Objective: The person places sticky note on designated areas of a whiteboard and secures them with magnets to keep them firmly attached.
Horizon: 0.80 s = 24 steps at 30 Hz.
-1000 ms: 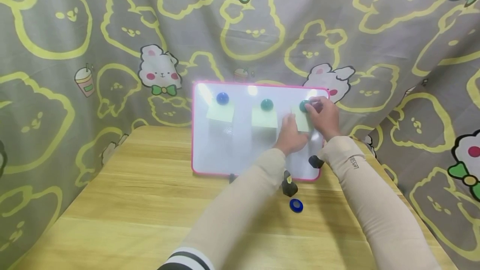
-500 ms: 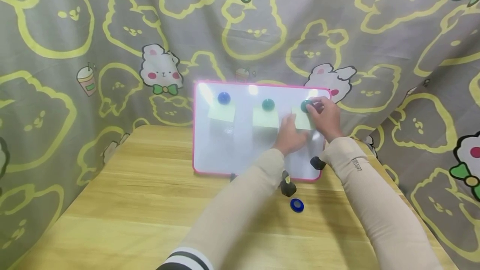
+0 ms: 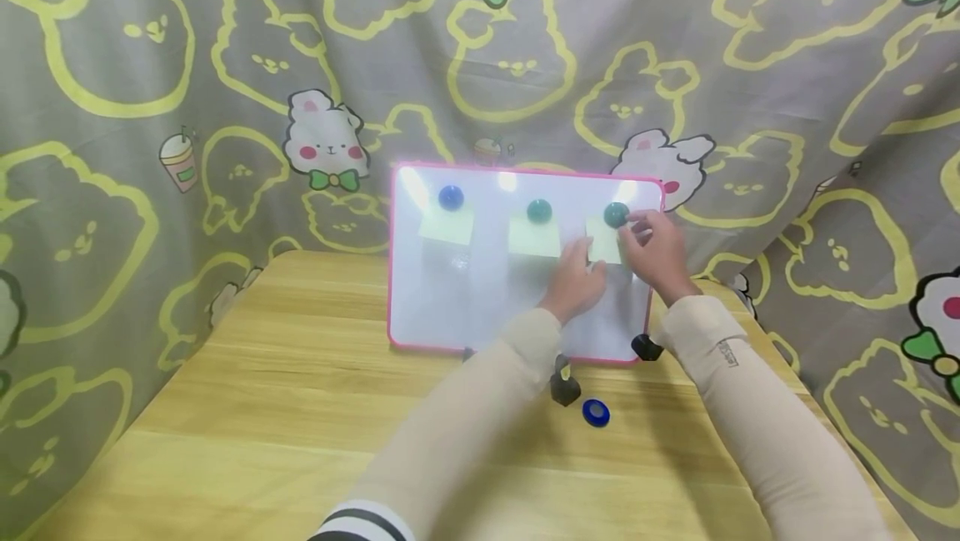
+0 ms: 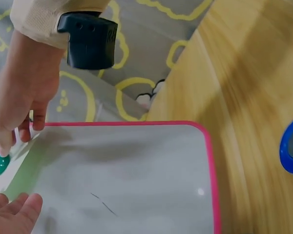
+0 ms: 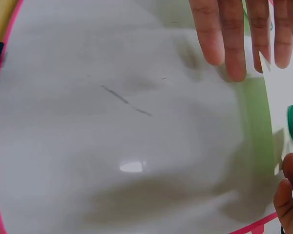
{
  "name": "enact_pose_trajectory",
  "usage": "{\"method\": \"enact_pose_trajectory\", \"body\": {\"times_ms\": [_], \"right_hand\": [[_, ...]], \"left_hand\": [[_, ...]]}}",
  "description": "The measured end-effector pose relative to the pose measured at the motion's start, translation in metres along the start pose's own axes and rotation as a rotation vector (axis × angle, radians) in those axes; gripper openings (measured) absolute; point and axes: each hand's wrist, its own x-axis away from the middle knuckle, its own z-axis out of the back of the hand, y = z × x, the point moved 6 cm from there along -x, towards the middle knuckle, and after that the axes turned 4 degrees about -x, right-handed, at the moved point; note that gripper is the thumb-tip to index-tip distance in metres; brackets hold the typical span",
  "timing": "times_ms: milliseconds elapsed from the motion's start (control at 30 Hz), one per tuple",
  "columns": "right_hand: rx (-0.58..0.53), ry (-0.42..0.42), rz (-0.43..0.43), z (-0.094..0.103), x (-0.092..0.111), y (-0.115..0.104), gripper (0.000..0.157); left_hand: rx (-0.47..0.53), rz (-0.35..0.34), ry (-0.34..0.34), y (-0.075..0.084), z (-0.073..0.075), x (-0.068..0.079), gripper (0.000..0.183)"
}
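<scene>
A whiteboard [image 3: 442, 308] with a pink frame leans upright at the back of the table. At its upper right, a round green magnet [image 3: 617, 215] lies over the top of a pale yellow-green sticky note [image 3: 604, 247]. My right hand [image 3: 657, 254] is beside this magnet, its fingers loosely bent and a fingertip at the magnet's edge. My left hand [image 3: 574, 281] has its fingers extended at the note's lower left edge. In the right wrist view, the note [image 5: 259, 126] stands slightly off the board at its lower edge.
Another green magnet [image 3: 539, 211] and a blue magnet [image 3: 451, 197] sit above two more notes on the board. A blue round magnet [image 3: 596, 413] lies on the wooden table [image 3: 262, 408]. A patterned curtain [image 3: 405, 41] hangs behind.
My right hand has loosened from the green magnet and shifted slightly down and right, so more of the magnet shows. My left hand has drawn slightly down and left.
</scene>
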Motion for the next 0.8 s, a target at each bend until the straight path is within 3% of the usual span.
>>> {"method": "enact_pose_trajectory", "body": {"times_ms": [367,633,733,800], "right_hand": [[0.031,-0.008,0.049,-0.002,0.02,0.004,0.034],[0.052,-0.015,0.128,-0.012,0.04,0.006,0.027],[0.034,-0.018,0.168,-0.015,0.05,0.008,0.024],[0.017,-0.03,0.181,-0.018,0.057,0.01,0.023]], "left_hand": [[0.105,-0.063,-0.087,-0.016,0.012,0.019,0.042],[0.024,-0.183,-0.158,-0.032,0.029,0.04,0.038],[0.031,-0.186,-0.209,-0.043,0.035,0.047,0.04],[0.045,-0.17,-0.244,-0.061,0.033,0.047,0.042]]}}
